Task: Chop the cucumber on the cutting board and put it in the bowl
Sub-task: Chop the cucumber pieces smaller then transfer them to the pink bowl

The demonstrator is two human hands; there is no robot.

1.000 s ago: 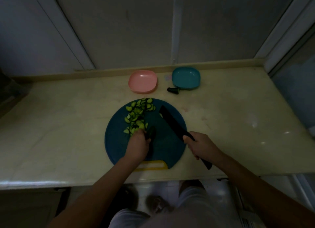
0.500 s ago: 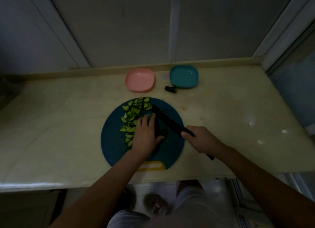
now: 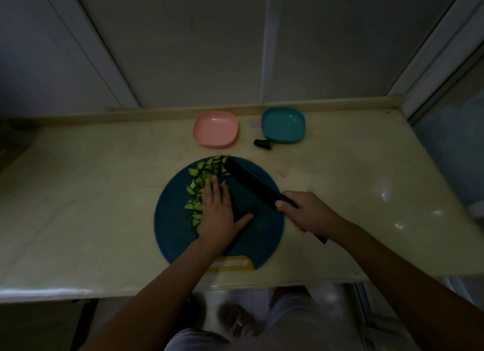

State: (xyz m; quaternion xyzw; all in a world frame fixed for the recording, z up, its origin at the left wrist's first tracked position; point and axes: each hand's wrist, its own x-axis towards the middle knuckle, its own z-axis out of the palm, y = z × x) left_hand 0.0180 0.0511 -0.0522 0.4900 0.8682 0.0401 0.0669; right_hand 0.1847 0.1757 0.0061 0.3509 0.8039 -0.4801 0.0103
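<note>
Where the round cutting board (image 3: 175,235) sits at the counter's near edge, entries run thus. Cucumber pieces (image 3: 200,183): chopped, in a loose band from the board's far rim back toward the person, all left of the blade. Left hand (image 3: 217,214): laid flat over the band's right edge, fingers straight and together, thumb splayed right toward a dark uncut stub (image 3: 251,209); contact cannot be told. Pink bowl (image 3: 216,129): beyond the board, the nearer dish to the pile. Knife (image 3: 251,183): black, long axis diagonal, its tip at the pile's far end and its handle near-right. Teal bowl (image 3: 284,125): farther right. Right hand (image 3: 306,211): fingers wrapped round the handle. Judgement: the left hand is nearer the pieces, so gathering them against the blade looks likely.
</note>
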